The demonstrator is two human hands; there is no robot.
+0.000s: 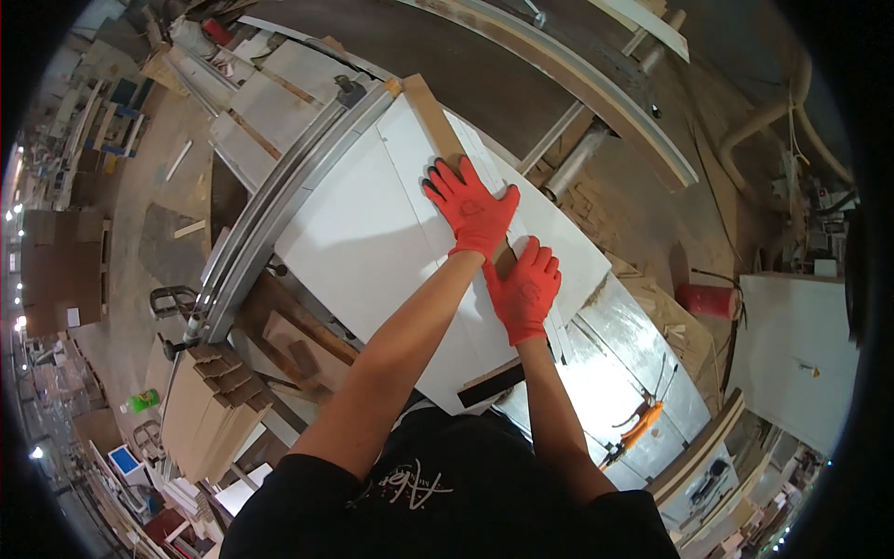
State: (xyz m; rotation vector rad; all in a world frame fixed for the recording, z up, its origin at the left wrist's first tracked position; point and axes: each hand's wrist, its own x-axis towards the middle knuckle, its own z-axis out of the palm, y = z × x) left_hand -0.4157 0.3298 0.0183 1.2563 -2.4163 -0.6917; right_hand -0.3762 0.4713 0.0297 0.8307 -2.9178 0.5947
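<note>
Both my hands wear red gloves with dark fingertips. My left hand (473, 207) lies over a long brown strip (430, 116) with its fingers spread, some of them reaching onto the white panel (358, 233). Nearer to me, my right hand (528, 293) rests along the same line, thumb apart from its stretched fingers. Between the two hands a short piece of the strip shows; what lies beneath the palms is hidden. A dark strip end (492, 383) shows at the panel's near edge, beside my right forearm.
A metal rail (270, 210) runs along the panel's left side. To the right, an orange-handled tool (643, 424) lies on a shiny metal table (610, 368). Stacked boards (209, 410) stand at lower left. A long board-edged beam (596, 84) crosses the far right.
</note>
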